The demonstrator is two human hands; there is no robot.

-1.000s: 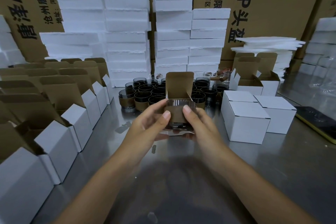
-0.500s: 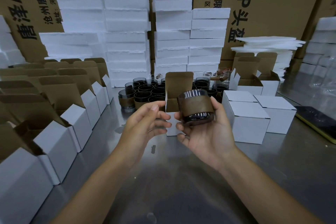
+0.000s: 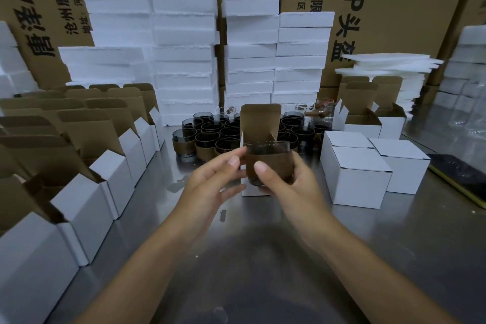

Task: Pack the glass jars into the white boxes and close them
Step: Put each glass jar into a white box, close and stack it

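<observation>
My right hand grips a dark glass jar wrapped in a brown band, upright, thumb across its front. The jar hangs just in front of an open white box whose brown lid flap stands up. My left hand is at the jar's left side with relaxed fingers, fingertips near or touching the jar. Behind the box stand several more dark jars in a cluster.
Rows of open white boxes line the left side of the steel table. Two closed white boxes sit at the right, open ones behind them. Foam blocks and cartons are stacked at the back. A dark flat object lies far right.
The jar, held tilted to the right of the box half a second ago, is now upright in front of the box. My left hand has closed in on its left side.
</observation>
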